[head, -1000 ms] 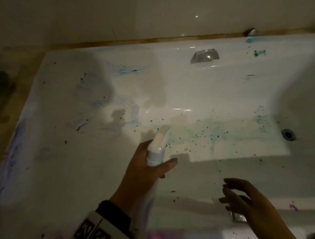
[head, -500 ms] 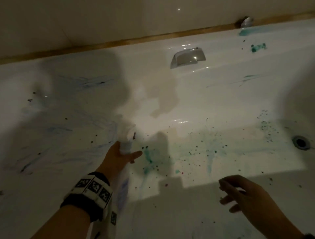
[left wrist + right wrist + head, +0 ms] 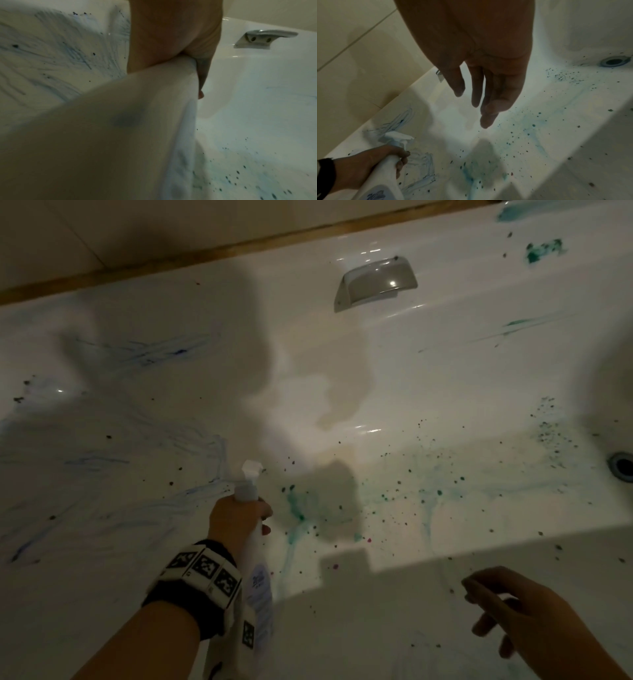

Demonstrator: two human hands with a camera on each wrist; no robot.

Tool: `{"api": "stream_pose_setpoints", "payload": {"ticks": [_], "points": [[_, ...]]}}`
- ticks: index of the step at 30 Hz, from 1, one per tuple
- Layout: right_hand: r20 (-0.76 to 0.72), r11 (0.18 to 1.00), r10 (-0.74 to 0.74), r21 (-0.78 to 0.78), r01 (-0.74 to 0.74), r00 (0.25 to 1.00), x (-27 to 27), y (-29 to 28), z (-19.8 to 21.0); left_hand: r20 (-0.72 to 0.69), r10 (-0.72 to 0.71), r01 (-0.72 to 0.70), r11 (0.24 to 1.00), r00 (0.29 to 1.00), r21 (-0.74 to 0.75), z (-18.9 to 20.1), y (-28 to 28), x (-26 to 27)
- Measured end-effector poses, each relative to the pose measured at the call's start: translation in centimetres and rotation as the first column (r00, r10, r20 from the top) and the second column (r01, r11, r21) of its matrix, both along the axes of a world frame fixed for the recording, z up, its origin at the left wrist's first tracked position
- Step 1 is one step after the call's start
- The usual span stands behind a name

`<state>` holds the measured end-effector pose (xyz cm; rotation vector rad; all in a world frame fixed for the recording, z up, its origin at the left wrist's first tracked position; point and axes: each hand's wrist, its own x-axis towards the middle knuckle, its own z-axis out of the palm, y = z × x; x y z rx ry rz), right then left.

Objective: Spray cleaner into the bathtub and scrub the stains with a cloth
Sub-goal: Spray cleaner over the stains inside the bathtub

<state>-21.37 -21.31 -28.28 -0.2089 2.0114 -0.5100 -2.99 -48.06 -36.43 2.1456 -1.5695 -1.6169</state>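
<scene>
We swing white plastic spray bottle (image 3: 252,546) toward nine o'clock, left grip (image 3: 239,517) clenched round neck; blue smears next. Right grip (image 3: 527,614) relaxed, empty.

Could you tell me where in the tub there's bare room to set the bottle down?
The bathtub floor lies bare between the left hand holding the spray bottle and the drain, only stained. The right hand hovers over the near wall.

The white plastic spray bottle (image 3: 120,135) is just a blur in the left wrist view, label unreadable, and the round metal drain (image 3: 621,467) gets cut off head-cam.
</scene>
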Motion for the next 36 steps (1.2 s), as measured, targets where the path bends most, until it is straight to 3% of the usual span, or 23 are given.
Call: {"api": "stream_pose_setpoints", "payload": {"ticks": [3,7,11,14,17,22,28,31,36], "points": [[0.016,1.0,0.003,0.008,-0.003,1.0,0.4,-0.1,-0.3,0.074,-0.018,0.019,1.0,0.997,-0.011,-0.3,0.3,-0.1],[0.025,0.999,0.032,-0.029,-0.031,0.999,1.1,-0.8,-0.7,-0.018,-0.002,0.004,0.995,1.0,0.1,-0.6,0.4,0.8],[0.013,0.995,0.041,-0.091,-0.039,0.999,1.5,-1.6,-0.3,0.039,0.043,-0.047,0.991,0.998,0.126,-0.7,0.8,1.4],[0.013,0.99,0.059,-0.131,-0.057,0.998,1.8,-2.1,0.3,0.108,0.028,-0.051,0.974,0.994,0.221,-0.7,1.6,1.9],[0.017,0.986,0.08,-0.149,-0.076,0.997,1.9,-2.2,0.8,0.088,0.01,-0.038,0.943,0.996,0.33,-0.2,2.1,2.2],[0.001,0.985,0.075,-0.155,-0.074,0.997,2.2,-1.9,1.5,0.146,-0.022,-0.018,0.963,0.989,0.27,0.7,2.6,2.7],[-0.023,0.981,0.066,-0.181,-0.069,0.998,3.1,-0.6,2.9,0.157,-0.076,0.015,0.935,0.985,0.354,2.8,3.2,4.3],[-0.029,0.98,0.068,-0.187,-0.072,0.997,4.1,0.2,3.9,0.217,-0.106,0.036,0.952,0.97,0.305,4.1,3.7,5.4],[-0.039,0.971,0.042,-0.235,-0.05,0.998,6.1,1.4,5.9,0.049,-0.106,0.087,0.95,0.993,0.299,6.7,5.5,7.4]]}}
